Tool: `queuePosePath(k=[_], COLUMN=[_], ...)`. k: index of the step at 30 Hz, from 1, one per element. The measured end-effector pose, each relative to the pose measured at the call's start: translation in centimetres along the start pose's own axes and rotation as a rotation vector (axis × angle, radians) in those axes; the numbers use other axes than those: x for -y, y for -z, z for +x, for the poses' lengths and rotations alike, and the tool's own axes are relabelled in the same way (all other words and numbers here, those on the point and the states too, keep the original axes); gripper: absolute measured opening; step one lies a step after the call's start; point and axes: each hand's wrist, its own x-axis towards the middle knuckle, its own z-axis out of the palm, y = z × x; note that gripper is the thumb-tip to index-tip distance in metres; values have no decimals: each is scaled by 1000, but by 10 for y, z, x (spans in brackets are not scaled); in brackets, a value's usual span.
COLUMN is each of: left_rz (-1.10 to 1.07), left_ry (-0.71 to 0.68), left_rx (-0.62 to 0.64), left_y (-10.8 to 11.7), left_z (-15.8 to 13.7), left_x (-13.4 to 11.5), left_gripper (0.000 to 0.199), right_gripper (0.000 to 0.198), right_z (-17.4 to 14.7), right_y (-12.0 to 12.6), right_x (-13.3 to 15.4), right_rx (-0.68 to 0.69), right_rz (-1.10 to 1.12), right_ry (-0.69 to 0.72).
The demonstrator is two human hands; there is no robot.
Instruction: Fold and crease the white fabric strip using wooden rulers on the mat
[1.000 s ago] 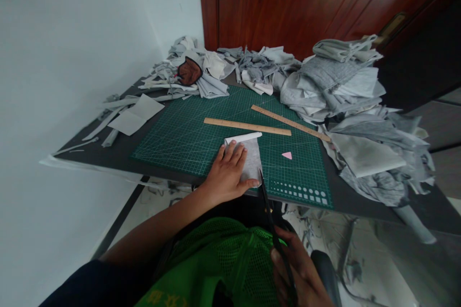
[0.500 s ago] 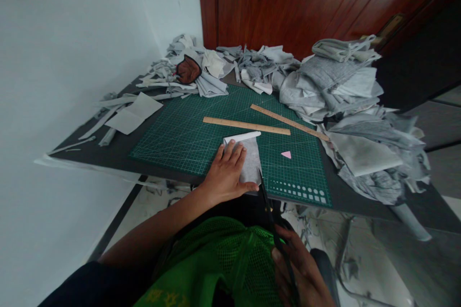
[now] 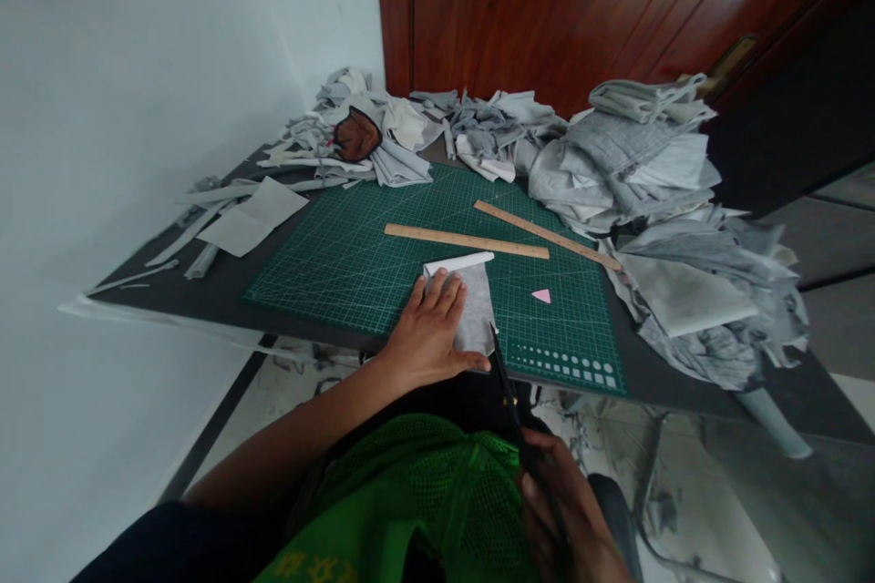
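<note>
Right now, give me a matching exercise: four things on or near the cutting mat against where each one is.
Things:
1. grey fabric piece
2. scissors
3. pink triangle
4. white paper sheet

Places:
A. on the bare tabletop left of the mat
B. pressed flat under the left hand
C. alone on the mat, right of the fabric piece
D. gripped in the right hand, tip at the fabric's near edge

Pairs: 1-B, 2-D, 3-C, 4-A
</note>
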Motion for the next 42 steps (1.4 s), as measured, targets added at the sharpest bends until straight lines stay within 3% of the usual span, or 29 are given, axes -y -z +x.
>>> queuePosePath(k=[7, 15, 24, 34, 42], left_rz=[5, 21, 0, 23, 46], left_ry=[-20, -18, -55, -53, -48], left_rx=[3, 15, 22, 15, 37], left_y=[-1, -3, 4, -2, -1], left_z=[-2, -2, -4, -5, -3], left_x=[2, 2, 1, 1, 0], left_gripper=[113, 123, 109, 129, 130], right_gripper=[61, 75, 69, 71, 69], right_z=[21, 43, 30, 33, 30], right_y=[-6, -9, -6, -3, -1], right_x=[18, 13, 15, 10, 11], right_rx=[-17, -47, -13, -9, 10], right_rz=[-89, -127, -142, -146, -197], right_ry=[34, 35, 51, 26, 52])
